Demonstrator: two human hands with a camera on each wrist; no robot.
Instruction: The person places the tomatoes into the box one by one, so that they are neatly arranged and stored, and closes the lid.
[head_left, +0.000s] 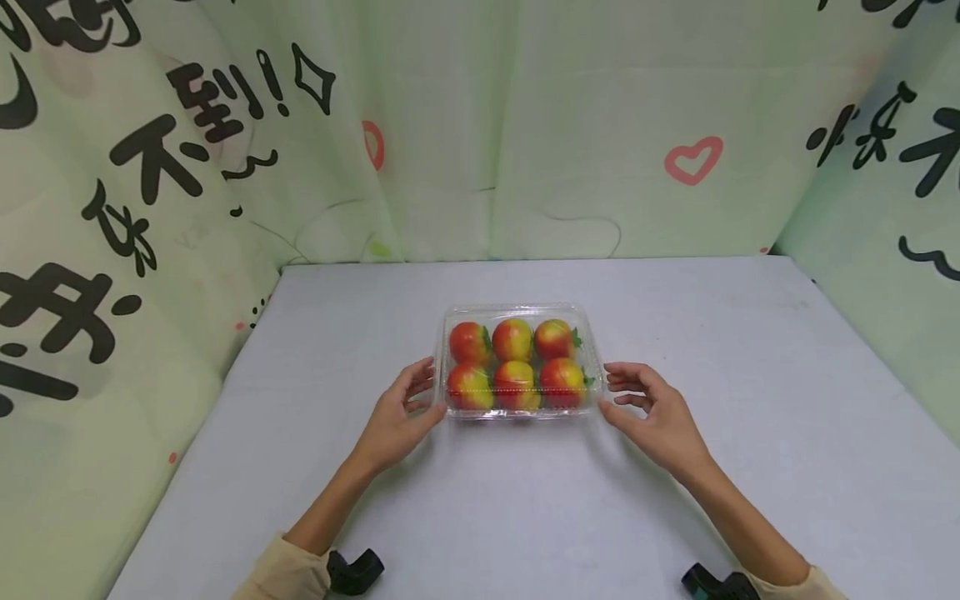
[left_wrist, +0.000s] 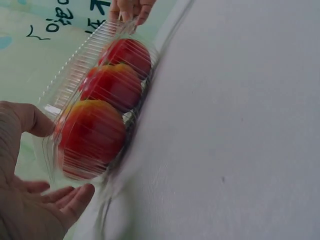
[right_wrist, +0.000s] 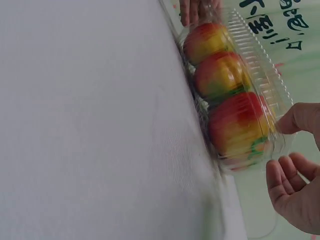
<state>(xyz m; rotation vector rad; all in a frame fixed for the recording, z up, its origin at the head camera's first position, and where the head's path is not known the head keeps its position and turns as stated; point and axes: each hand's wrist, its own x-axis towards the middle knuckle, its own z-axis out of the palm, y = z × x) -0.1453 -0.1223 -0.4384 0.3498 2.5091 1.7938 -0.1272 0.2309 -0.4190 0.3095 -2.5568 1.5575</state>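
Note:
A clear plastic clamshell box (head_left: 517, 417) with its lid on sits on the white table. Inside lie several red-and-yellow, apple-like fruits (head_left: 513, 340) in two rows, some with green leaves. My left hand (head_left: 401, 417) is at the box's left side, its thumb tip right at the edge and its fingers relaxed. On the opposite side is my right hand (head_left: 660, 421), thumb at the corner and fingers loosely bent. In the right wrist view the thumb meets the box wall while the other fingers (right_wrist: 282, 175) stay apart from it.
The white table (head_left: 525, 517) reaches back to a pale green curtain (head_left: 585, 125) with black lettering and red hearts. More curtain hangs at the left and right. Black wrist straps (head_left: 356, 572) show near both cuffs.

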